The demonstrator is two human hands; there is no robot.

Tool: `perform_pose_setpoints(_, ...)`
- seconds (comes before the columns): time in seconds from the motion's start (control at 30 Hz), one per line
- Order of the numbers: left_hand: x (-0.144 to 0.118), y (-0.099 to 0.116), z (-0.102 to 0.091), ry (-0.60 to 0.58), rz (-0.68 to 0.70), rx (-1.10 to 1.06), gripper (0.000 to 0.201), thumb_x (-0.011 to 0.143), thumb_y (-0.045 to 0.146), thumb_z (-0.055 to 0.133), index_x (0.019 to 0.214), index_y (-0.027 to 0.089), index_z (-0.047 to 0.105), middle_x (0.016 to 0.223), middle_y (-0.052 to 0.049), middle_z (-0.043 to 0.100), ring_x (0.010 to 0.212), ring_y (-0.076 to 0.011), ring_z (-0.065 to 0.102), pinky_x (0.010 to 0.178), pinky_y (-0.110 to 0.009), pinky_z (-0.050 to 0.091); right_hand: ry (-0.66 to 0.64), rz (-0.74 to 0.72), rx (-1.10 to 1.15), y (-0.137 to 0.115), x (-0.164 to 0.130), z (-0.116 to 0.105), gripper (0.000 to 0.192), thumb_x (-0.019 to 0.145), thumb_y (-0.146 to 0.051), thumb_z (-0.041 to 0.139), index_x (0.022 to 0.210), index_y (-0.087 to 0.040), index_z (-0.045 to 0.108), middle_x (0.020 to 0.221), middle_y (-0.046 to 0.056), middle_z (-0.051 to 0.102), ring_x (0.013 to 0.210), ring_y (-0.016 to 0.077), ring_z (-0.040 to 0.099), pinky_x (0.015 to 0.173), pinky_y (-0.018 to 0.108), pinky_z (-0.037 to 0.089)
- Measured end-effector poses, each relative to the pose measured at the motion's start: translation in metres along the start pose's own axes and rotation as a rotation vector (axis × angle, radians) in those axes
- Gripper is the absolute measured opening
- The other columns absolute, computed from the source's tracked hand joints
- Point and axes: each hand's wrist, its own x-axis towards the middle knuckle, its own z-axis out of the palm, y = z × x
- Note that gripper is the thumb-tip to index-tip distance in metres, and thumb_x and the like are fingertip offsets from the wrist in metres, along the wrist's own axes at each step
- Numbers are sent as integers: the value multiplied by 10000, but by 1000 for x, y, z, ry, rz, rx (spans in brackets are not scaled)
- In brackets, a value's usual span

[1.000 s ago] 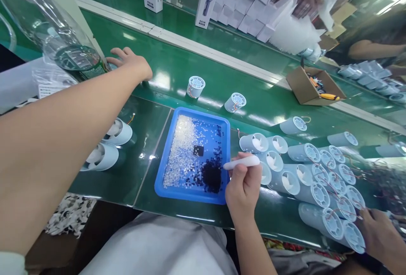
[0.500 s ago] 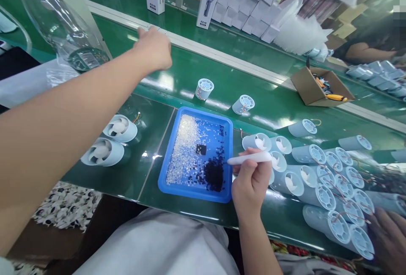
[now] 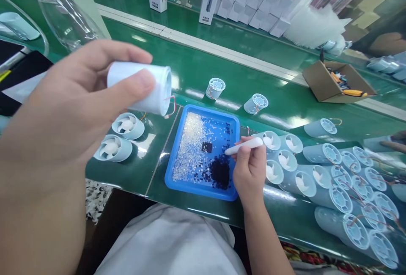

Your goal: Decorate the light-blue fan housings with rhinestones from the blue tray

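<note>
above the bench [image 3: 190, 65], my left hand [image 3: 74, 95] grasps a fan housing [image 3: 160, 92] by its sides, likely sparing the wires [image 3: 174, 105]; my right hand [image 3: 250, 175] grips a white pen-shaped tool [image 3: 245, 145].

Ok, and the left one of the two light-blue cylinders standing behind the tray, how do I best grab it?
The left cylinder is likely best held round its side wall, coming from above: it stands upright, apart from the right cylinder. Keep off its spoked top and the wire on its near side.
</note>
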Motion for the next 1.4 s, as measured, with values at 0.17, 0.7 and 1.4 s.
perform_pose_setpoints(0.17, -8, -24, -30, -75, -24, -25, 232, 775, 340, 677, 980, 230, 687, 849, -19, 653, 741, -192, 663, 557, -292, 543, -16, -19, -17, 1, -1, -1, 173, 956, -343, 460, 1066, -228, 529, 851, 9, 599, 706, 136, 596, 661, 292, 504)
perform_pose_setpoints(0.7, -13, -42, -37, -62, -249, -96, 301, 686, 350, 758, 959, 252, 678, 872, -45, 671, 692, -169, 636, 502, -231, 528, -78, -42, -75, 2, 5, 0, 181, 955, -337, 456, 1069, -220, 533, 856, 23, 613, 729, 160, 614, 661, 309, 499)
perform_pose_setpoints(1.4, -30, -67, -7, -71, -392, -453, 160, 800, 366, 673, 905, 251, 708, 955, -10, 695, 876, -154, 647, 753, -256, 564, -57, -67, 52, -31, 12, 17, 146, 892, -328, 577, 974, -210, 555, 912, 50, 627, 732, 174, 654, 655, 344, 550)
